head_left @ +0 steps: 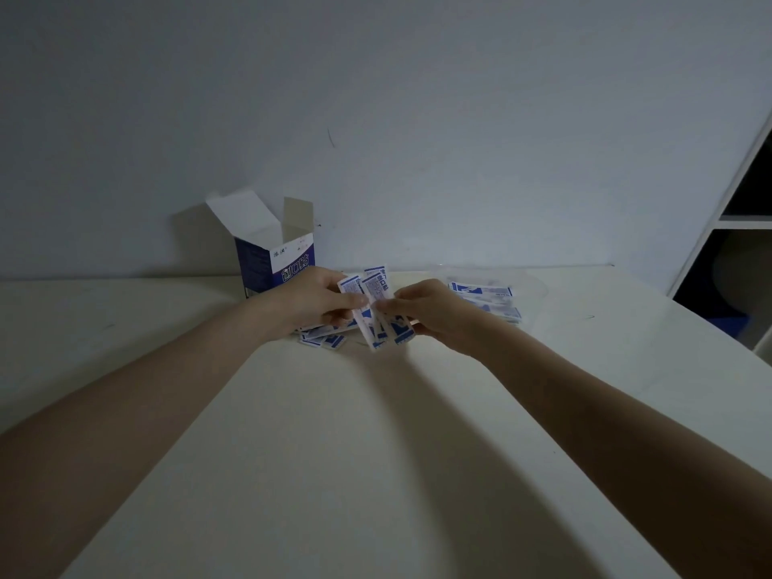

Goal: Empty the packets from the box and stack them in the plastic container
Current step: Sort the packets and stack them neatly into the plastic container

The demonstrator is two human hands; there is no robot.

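Both hands meet over the table. Left hand and right hand together pinch a fan of packets. Loose packets lie beneath. Open box stands behind; the clear plastic container, at right, holds stacked packets.

— Where's the box?
— Upright near the wall, blue and white, top flaps open.
— And the packets?
— A fanned bunch held up just right of it; loose ones on the table below; more stacked in the clear plastic container.
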